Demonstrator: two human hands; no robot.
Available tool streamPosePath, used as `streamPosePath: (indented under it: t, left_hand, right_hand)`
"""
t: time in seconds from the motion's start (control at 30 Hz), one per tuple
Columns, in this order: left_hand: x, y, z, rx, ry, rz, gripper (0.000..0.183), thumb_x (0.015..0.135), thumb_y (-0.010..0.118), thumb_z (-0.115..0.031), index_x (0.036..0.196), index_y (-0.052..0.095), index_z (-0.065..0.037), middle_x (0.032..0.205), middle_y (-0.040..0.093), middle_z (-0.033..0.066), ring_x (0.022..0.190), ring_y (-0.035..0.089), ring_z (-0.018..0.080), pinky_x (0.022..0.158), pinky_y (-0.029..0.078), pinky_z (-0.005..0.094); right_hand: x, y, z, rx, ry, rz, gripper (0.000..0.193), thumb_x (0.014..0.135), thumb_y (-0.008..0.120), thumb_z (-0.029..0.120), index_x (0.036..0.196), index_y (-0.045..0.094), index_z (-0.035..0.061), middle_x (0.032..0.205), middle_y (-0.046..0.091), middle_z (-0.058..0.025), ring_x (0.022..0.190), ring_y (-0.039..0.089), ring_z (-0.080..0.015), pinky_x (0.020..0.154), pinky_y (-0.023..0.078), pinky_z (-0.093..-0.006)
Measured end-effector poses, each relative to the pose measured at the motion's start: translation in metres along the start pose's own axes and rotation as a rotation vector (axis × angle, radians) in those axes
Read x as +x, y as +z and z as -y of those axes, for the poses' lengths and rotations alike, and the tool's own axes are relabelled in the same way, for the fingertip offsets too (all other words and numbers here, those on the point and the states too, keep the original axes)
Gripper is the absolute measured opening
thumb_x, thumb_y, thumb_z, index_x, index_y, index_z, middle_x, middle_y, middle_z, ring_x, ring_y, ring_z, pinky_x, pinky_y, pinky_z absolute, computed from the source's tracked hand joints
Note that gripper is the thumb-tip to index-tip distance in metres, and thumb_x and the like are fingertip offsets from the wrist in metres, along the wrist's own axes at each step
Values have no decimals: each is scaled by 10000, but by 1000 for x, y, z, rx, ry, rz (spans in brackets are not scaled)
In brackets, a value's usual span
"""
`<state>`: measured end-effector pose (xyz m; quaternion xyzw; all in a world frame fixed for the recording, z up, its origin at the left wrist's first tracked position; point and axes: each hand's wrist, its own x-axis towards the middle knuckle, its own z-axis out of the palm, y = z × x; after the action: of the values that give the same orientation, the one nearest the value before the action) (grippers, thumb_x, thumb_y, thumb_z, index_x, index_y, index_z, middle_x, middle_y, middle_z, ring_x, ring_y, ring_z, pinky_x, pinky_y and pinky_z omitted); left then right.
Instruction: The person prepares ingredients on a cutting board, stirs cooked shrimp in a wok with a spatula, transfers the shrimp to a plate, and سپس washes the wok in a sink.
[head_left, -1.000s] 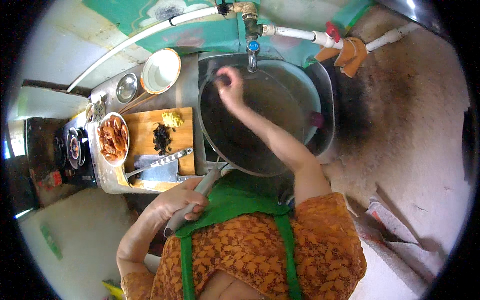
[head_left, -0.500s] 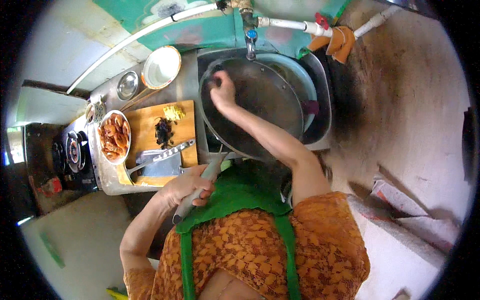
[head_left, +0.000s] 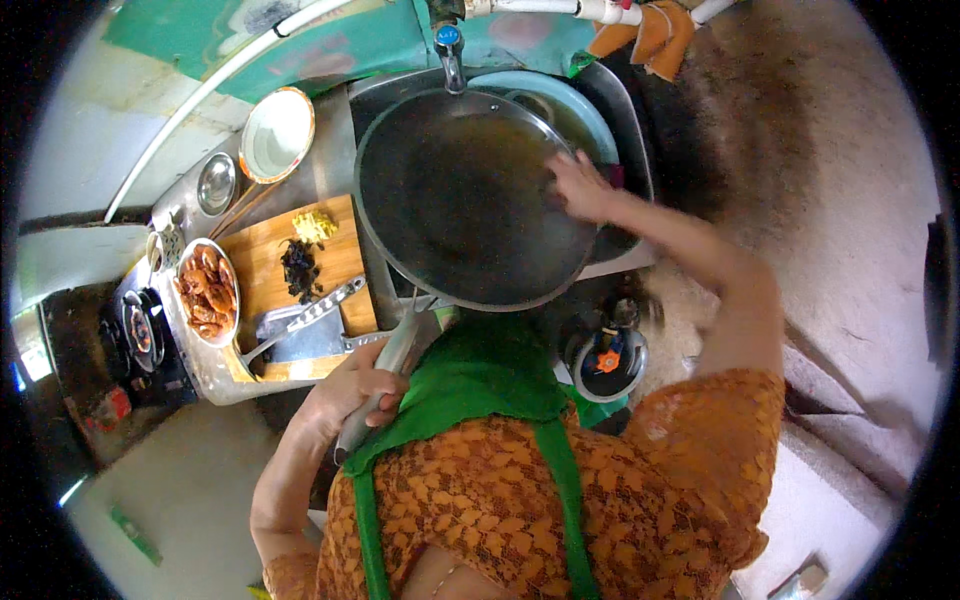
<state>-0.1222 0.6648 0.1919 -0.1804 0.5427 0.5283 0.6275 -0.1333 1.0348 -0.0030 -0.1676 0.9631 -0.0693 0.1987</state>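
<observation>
The right hand (head_left: 580, 187) is now rubbing the large dark round metal pan's (head_left: 460, 200) right rim, fingers seemingly flat; the left hand (head_left: 350, 395) is still gripping its grey handle (head_left: 385, 375).

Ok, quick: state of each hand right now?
Left hand: closed around the pan handle.
Right hand: open, fingers spread flat on the inside of the dark pan.

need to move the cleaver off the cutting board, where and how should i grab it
Grip the cleaver by its metal handle, which angles up and right toward the sink. Come from the sink side: the handle end lies free on the wooden cutting board, while the broad flat blade lies at the board's near edge, beside the bowl of fried food.
</observation>
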Motion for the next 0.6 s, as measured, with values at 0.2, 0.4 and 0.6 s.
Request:
streamPosePath:
  t: [0.2,0.4,0.6]
  left_hand:
    - [1,3,-6,-1,-54,-51,374,683,503,-5,1047,419,-7,588,406,29,441,396,91,322,300,205]
    - [4,0,-5,-10,-48,-32,367,680,503,-4,1036,415,-4,573,406,35,414,386,95,308,300,210]
    - [2,1,-7,-16,-62,-42,295,674,497,-1,951,397,-22,568,403,39,382,365,98,304,293,212]
  right_hand:
    - [141,47,23,369,53,-774,508,615,635,39,1110,534,92,1190,422,-203,1110,405,-384,893,396,-440]
    - [130,10,160,1097,-175,-786,163,689,629,29,843,577,33,869,559,-103,834,547,-247,742,431,-330]
    - [8,25,53,583,-258,-31,198,636,642,47,822,599,100,922,532,-100,940,500,-309,789,420,-406]
